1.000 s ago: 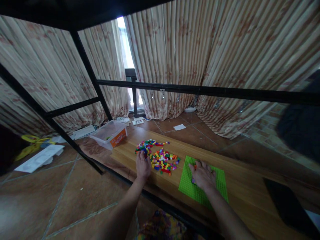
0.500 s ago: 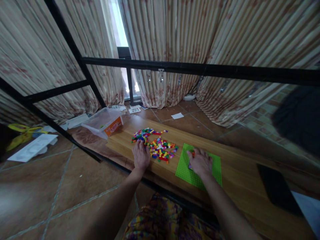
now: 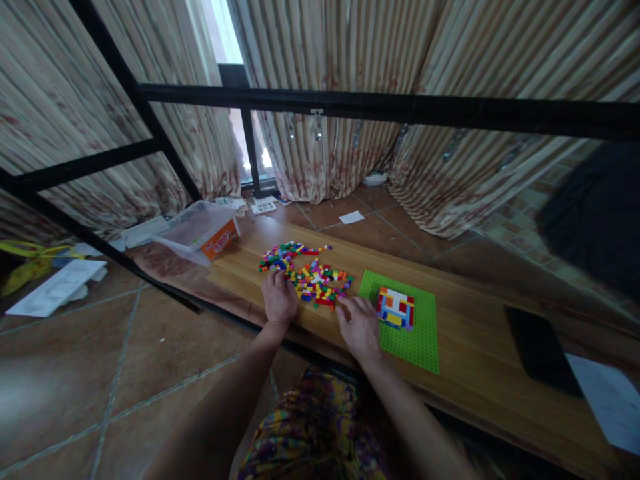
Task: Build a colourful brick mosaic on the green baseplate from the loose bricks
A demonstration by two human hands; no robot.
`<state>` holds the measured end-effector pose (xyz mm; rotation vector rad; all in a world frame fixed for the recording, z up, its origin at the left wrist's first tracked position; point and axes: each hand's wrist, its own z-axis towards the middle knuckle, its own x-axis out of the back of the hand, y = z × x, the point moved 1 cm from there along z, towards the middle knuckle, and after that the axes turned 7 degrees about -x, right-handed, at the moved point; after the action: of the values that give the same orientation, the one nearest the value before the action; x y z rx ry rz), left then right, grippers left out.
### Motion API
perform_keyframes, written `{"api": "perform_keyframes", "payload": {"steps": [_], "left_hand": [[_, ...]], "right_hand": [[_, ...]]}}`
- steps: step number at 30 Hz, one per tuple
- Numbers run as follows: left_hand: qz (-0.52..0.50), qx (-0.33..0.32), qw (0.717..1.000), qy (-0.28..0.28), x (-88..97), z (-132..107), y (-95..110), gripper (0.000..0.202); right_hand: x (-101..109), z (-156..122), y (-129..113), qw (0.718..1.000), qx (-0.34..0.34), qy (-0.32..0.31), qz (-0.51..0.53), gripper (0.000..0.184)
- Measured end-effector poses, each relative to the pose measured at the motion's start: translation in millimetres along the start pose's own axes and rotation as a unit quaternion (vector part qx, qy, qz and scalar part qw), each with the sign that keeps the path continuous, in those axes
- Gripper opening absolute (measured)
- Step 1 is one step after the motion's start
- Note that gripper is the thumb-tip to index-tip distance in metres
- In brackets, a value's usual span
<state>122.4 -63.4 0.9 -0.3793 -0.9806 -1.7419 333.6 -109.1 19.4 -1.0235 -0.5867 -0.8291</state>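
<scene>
Many small colourful toy bricks lie in a loose pile on the wooden bench. At the pile's near left edge rests my left hand, fingers bent and slightly apart, with no brick visible in them. My right hand reaches to the pile's right edge, its fingers loosely apart at the bricks and its tips partly unclear. Right of that hand lies a green baseplate. On its left part sits a flat brick build in white, red, orange, yellow, blue and purple.
A clear plastic box with an orange label stands at the bench's left end. Toward the right end lie a black flat tablet-like object and a white sheet. A black metal rail crosses before the curtains.
My right hand has moved left from the baseplate to the brick pile, uncovering the brick build. My left hand stays by the pile. The camera view has tilted down slightly.
</scene>
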Motion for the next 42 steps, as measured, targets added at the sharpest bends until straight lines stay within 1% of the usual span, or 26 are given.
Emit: {"api": "perform_keyframes", "payload": {"steps": [4, 8, 11, 16, 20, 23, 28, 36, 42], "left_hand": [[-0.003, 0.006, 1.000, -0.005, -0.5, 0, 0, 0.031], [0.000, 0.011, 1.000, -0.015, -0.4, 0, 1, 0.031], [0.003, 0.011, 1.000, -0.017, 0.3, 0, 1, 0.031], [-0.017, 0.007, 1.000, -0.008, 1.2, 1, 0, 0.030], [-0.018, 0.004, 1.000, -0.011, 1.3, 2, 0, 0.031], [-0.012, 0.011, 1.000, -0.016, 1.3, 2, 0, 0.032], [-0.014, 0.012, 1.000, -0.023, 1.3, 2, 0, 0.031], [-0.012, 0.004, 1.000, -0.025, 2.2, 2, 1, 0.031], [-0.013, 0.017, 0.999, -0.024, 0.9, 2, 0, 0.030]], "right_hand": [[-17, -5, -13, 0.996, -0.069, -0.027, -0.043, 0.017], [-21, -4, -15, 0.993, -0.097, -0.022, -0.064, 0.014], [-19, -4, -14, 0.994, -0.094, -0.015, -0.049, 0.014], [-15, -7, -12, 0.995, -0.088, 0.005, 0.040, 0.016], [-14, -9, -11, 0.991, -0.103, 0.024, 0.085, 0.016], [-15, -8, -11, 0.989, -0.111, 0.026, 0.090, 0.015], [-17, -8, -10, 0.992, -0.110, 0.014, 0.067, 0.016], [-18, -9, -5, 0.989, -0.100, 0.011, 0.104, 0.018], [-17, -9, -5, 0.991, -0.096, 0.006, 0.089, 0.021]]}}
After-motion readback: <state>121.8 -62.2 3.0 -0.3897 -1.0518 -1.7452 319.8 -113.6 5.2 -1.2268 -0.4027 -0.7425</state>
